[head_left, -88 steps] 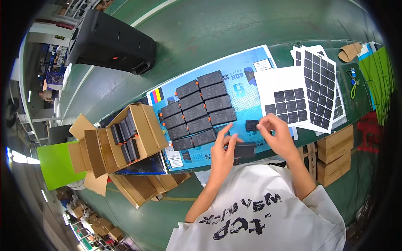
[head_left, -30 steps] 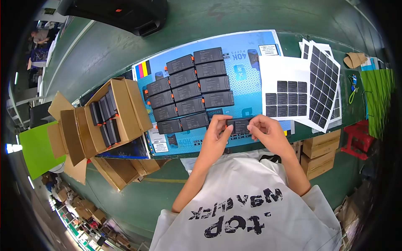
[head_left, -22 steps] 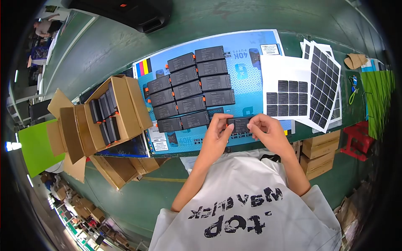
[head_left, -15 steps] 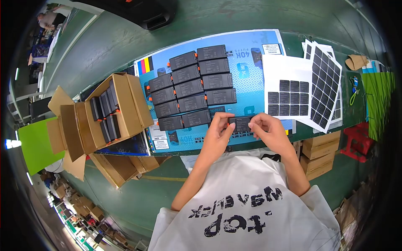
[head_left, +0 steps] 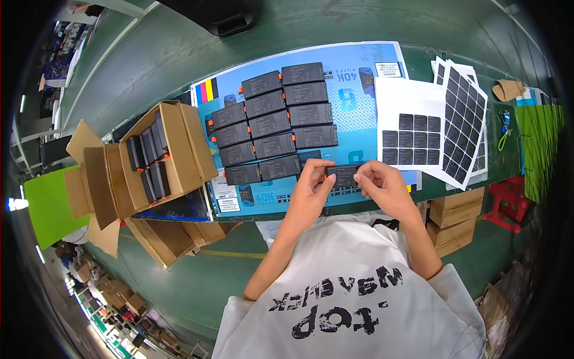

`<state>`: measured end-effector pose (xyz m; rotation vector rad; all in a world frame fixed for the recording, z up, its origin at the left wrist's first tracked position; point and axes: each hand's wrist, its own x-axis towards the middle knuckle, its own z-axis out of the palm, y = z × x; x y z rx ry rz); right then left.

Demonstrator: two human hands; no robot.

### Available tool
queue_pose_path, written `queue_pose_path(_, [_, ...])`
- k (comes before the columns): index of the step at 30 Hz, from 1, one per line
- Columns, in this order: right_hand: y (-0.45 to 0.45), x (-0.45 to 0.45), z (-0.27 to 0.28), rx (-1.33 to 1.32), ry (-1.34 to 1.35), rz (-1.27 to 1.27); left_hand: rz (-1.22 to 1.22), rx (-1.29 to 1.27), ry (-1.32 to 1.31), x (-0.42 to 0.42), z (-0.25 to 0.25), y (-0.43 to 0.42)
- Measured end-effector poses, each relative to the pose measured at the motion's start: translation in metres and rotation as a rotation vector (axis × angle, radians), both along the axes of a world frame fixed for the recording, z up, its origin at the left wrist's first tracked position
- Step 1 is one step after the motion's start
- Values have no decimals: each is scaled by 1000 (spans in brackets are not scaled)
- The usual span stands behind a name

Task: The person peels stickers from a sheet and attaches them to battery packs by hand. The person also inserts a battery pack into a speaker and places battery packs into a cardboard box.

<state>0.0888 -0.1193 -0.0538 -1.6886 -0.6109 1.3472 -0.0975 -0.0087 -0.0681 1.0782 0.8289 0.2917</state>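
A small black rectangular block with a printed label [head_left: 342, 177] is held at the table's near edge, between my two hands. My left hand [head_left: 311, 190] pinches its left end, where a bit of orange shows. On its right end, the thumb and fingertips of my right hand [head_left: 384, 186] press at the label's edge. Beyond my hands lie several similar black blocks [head_left: 272, 146] with orange tabs, set out in slanting columns. To the right rests a white label sheet [head_left: 409, 96], with several black labels still on its lower part.
More label sheets [head_left: 463, 119] overlap at the right. A blue printed mat [head_left: 353, 78] covers the green table [head_left: 311, 30]. At the left an open cardboard box [head_left: 191, 140] holds several black blocks. Cartons [head_left: 452, 236] and a red stool [head_left: 508, 206] stand below the table on the right.
The camera view has shifted slightly. Both hands keep the same grip on the black block, and nothing else has visibly moved.
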Motion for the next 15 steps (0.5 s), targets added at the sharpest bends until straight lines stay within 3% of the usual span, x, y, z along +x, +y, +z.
queue_pose_path(15, [7, -16, 20, -9, -345, 32, 51, 31, 25, 4, 0, -5])
